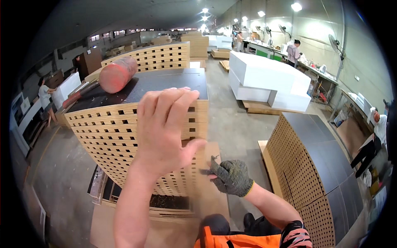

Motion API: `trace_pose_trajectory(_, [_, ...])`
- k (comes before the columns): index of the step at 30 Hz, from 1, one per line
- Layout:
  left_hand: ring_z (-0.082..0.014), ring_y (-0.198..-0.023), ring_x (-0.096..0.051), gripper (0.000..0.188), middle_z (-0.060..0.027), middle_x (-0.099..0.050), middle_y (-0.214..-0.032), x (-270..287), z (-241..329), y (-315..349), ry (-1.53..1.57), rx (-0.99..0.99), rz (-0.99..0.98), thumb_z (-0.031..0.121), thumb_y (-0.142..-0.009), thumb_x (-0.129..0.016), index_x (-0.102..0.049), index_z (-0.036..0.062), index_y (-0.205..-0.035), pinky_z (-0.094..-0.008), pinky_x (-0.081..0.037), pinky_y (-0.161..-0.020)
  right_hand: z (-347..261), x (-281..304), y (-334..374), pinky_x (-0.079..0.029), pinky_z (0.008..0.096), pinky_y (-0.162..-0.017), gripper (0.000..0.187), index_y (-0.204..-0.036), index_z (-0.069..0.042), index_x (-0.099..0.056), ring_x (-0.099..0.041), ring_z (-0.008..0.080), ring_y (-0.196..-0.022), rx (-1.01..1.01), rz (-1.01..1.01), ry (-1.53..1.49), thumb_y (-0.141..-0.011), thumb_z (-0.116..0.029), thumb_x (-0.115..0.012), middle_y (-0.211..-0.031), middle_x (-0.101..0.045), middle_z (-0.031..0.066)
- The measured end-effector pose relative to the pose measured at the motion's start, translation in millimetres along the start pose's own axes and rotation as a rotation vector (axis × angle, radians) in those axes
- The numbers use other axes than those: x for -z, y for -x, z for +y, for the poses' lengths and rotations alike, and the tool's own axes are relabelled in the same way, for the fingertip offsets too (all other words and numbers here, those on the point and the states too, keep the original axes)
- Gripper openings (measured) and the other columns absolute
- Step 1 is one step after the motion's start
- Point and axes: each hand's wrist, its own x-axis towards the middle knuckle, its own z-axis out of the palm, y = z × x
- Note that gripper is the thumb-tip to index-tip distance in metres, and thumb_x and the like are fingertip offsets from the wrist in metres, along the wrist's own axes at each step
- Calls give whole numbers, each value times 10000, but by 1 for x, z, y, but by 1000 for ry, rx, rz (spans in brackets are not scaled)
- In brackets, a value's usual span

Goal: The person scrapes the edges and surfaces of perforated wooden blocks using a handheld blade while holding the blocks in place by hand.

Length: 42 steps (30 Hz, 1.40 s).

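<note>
My left hand (163, 124), bare, reaches up over the near right edge of a tall stack of wooden panels with square holes (103, 128). Its fingers are stretched out at the dark top, with the thumb apart. On that top lies a mallet (118, 75) with a thick, worn red head, its handle pointing left. My right hand (232, 177), in a dark grey knitted glove with bare fingertips showing, is closed low beside the stack's right side. Something small and dark pokes out at its fingers; I cannot make out what it is.
Another stack of perforated panels (306, 165) stands at the right on a wooden base. White blocks (269, 80) sit on a pallet farther off. Workbenches line the right wall, with people (293, 53) beside them. At the left a person (45, 95) handles a white panel.
</note>
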Motion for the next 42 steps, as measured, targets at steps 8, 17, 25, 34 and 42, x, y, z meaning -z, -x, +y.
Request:
trace_pose_trajectory(8, [-316, -1165, -505, 938, -85, -581, -1309, -1, -1, 2, -18, -1, -1, 262, -532, -931, -546, 113, -1375, -447, -374, -1037, 9, 2, -5, -427, 413, -458, 459, -1280, -117, -664, -572, 245, -506, 91, -18, 36, -882, -330, -745, -628, -530, 33])
trace_pose_trajectory(17, [-309, -1166, -496, 900, -80, -586, -1323, -4, -6, 5, -52, -30, 5, 310, -598, -919, -552, 104, -1393, -433, -395, -1029, 7, 4, -8, -415, 420, -447, 452, -1269, -115, -677, -561, 243, -496, 93, -25, 48, -897, -365, -733, -617, -527, 38])
trace_pose_trajectory(25, [-302, -1186, -502, 886, -89, -595, -1329, -4, -8, 4, -71, -60, 4, 373, -639, -919, -558, 80, -1394, -427, -396, -1032, 11, 22, -22, -417, 402, -462, 393, -1231, -129, -702, -574, 229, -536, 191, -46, 105, -912, -359, -725, -655, -570, 28])
trace_pose_trajectory(34, [-296, -1163, -504, 880, -81, -594, -1326, -5, -8, 5, -75, -53, 9, 403, -651, -911, -558, 85, -1391, -419, -399, -1022, -18, 6, 16, -510, 365, -556, 438, -1308, -23, -625, -593, 242, -590, -533, 527, -668, -945, -247, -728, -815, -666, 68])
trace_pose_trajectory(42, [-301, -1174, -505, 884, -83, -597, -1321, -3, -9, 5, -99, -49, -11, 398, -642, -913, -564, 78, -1389, -424, -400, -1031, -27, -18, 40, -497, 465, -609, 447, -1292, -56, -634, -626, 318, -675, -97, 6, -210, -896, -226, -751, -790, -624, 104])
